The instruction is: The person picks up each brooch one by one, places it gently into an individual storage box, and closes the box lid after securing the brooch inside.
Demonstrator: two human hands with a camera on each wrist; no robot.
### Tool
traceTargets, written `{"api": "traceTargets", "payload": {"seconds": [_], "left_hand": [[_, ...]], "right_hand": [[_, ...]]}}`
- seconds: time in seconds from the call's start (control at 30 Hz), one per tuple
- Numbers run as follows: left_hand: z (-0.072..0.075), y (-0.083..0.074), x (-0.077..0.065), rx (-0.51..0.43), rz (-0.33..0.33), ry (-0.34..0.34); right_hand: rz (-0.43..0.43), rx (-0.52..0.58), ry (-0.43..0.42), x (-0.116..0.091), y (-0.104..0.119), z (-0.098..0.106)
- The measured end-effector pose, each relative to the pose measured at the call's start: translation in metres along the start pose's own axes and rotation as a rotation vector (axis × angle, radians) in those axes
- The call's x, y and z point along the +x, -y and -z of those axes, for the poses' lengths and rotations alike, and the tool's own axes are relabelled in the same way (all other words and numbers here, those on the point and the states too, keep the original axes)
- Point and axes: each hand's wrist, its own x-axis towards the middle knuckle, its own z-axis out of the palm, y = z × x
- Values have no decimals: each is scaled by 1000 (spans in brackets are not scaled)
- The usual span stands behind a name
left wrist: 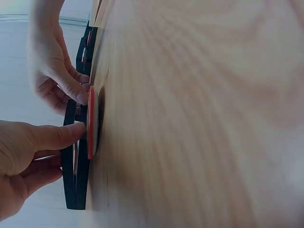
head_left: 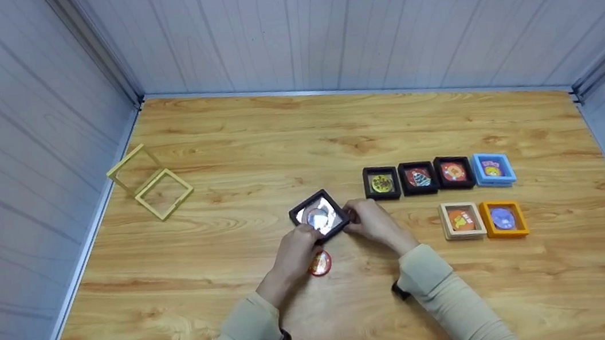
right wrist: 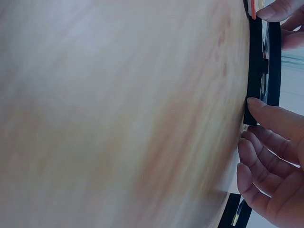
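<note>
A black square display frame (head_left: 295, 217) with clear, shiny film inside lies tilted between both hands; a round shape shows in its middle. From the side, in the left wrist view, a narrow gap runs between its two halves. My left hand (head_left: 296, 249) holds the near-left side, thumb against the edge. At the right corner, my right hand (head_left: 372, 220) pinches the frame, its thumb on the lower half in the right wrist view. A red-rimmed round badge (head_left: 321, 263) lies just in front of the frame, beside my left hand and partly covered by it.
To the right stand several closed frames holding round badges: black ones (head_left: 418, 178), a light blue one (head_left: 493, 169), a cream one (head_left: 462, 221) and an orange one (head_left: 504, 219). A yellow frame (head_left: 165, 195) stands hinged open at the left. Pale panel walls (head_left: 285, 27) border the wooden table.
</note>
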Motion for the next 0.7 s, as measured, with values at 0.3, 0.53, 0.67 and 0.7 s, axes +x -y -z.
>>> {"api": "traceTargets", "payload": {"seconds": [0.3, 0.53, 0.67, 0.7], "left_hand": [[4, -1, 0, -10, 21, 60], [9, 5, -5, -45, -7, -22], [13, 12, -6, -46, -14, -78], [15, 14, -7, -42, -10, -84]], "right_hand": [[79, -29, -53, -4, 4, 2], [118, -146, -116, -9, 12, 4], [210, -195, -124, -10, 12, 2], [236, -202, -119, -10, 12, 2]]}}
